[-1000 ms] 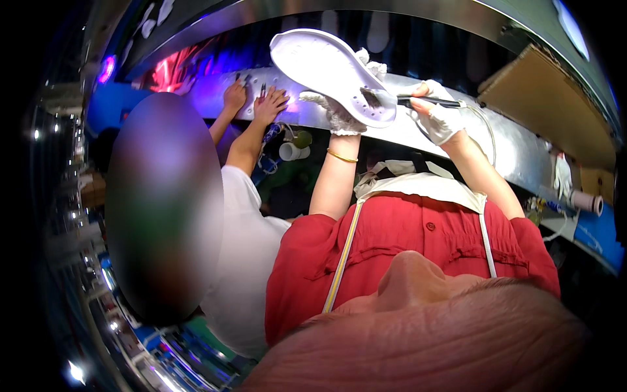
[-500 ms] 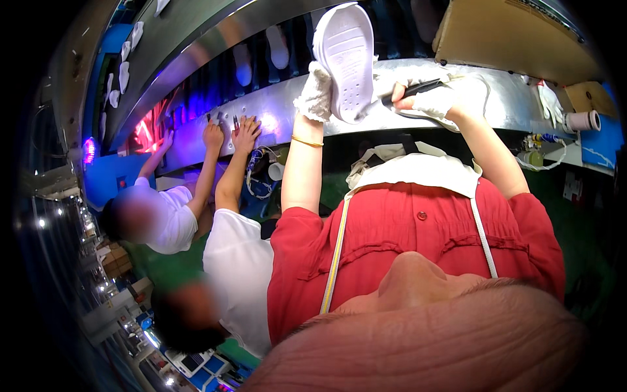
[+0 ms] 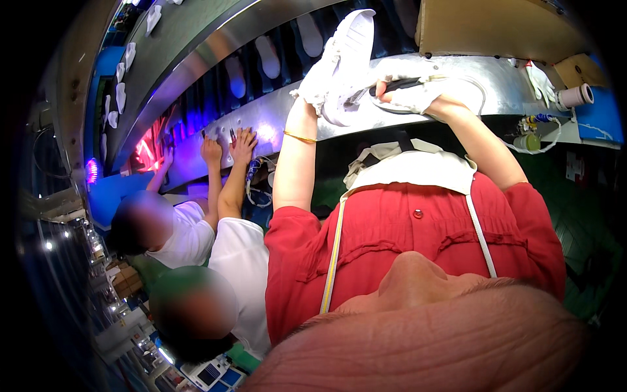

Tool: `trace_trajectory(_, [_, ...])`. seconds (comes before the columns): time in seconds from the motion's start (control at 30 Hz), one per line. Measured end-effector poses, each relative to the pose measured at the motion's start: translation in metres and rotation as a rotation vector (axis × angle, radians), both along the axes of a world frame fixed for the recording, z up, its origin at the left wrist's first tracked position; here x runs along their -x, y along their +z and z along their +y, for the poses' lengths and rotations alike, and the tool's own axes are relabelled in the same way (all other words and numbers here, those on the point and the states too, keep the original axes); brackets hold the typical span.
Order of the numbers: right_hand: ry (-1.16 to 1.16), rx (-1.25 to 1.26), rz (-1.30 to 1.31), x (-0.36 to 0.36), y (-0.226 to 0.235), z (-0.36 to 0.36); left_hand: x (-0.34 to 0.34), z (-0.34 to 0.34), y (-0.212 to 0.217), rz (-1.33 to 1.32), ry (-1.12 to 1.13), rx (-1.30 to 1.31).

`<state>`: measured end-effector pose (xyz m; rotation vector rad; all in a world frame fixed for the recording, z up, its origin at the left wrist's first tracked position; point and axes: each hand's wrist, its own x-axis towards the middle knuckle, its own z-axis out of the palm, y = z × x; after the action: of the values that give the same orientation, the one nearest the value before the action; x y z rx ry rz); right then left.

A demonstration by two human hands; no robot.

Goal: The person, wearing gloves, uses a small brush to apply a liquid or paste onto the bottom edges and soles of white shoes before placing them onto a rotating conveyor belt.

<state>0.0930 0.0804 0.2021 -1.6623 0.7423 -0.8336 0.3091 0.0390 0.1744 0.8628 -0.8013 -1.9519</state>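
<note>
Beneath and to either side of the white shoe sole [image 3: 353,59], a long metal worktop [image 3: 277,121]. Beyond the sole and off to its right, a brown cardboard panel [image 3: 503,32]. Held up over the worktop, tilted almost edge-on, with a long axis running away from the body and leaning slightly right at the far end: the sole itself. Against the sole's left flank, the gloved left hand [image 3: 320,78], with fingers clamped on it, so the nearer of the two. Just right of the sole's near half, the gloved right hand [image 3: 411,98]. Well left of the sole, a co-worker's bare hands [image 3: 243,145]; far to its right, a limp white glove [image 3: 540,81]. Gripped in the right fingers, a black pen-shaped tool [image 3: 405,83], pointing left toward the sole's near half, roughly crosswise to that long axis. Too much glare to tell touching from apart.
</note>
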Motion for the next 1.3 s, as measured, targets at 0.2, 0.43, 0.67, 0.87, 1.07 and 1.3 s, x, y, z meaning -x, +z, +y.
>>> trace_trajectory(0.2, [0.102, -0.018, 0.157, 0.007, 0.006, -0.010, -0.004, 0.002, -0.005, -0.142, -0.025, 0.048])
trace_trajectory(0.43, [0.108, 0.111, 0.349, 0.014, 0.018, -0.015, -0.010, 0.007, -0.004, -0.009, 0.037, -0.023])
trace_trajectory(0.67, [-0.025, 0.066, -0.086, 0.039, 0.024, -0.016, 0.001, 0.038, 0.049, 0.594, 0.274, 0.166])
trace_trajectory(0.87, [-0.208, -0.133, -0.225, 0.026, 0.004, 0.002, 0.006, 0.043, 0.002, 0.713, 0.088, 0.083])
trace_trajectory(1.07, [-0.490, 0.060, -0.149, 0.026, -0.001, -0.010, 0.061, 0.061, -0.012, 0.875, 0.087, -0.093])
trace_trajectory(1.3, [-0.337, 0.262, -0.064, 0.018, 0.009, 0.014, 0.079, 0.055, -0.025, 0.702, 0.133, -0.055])
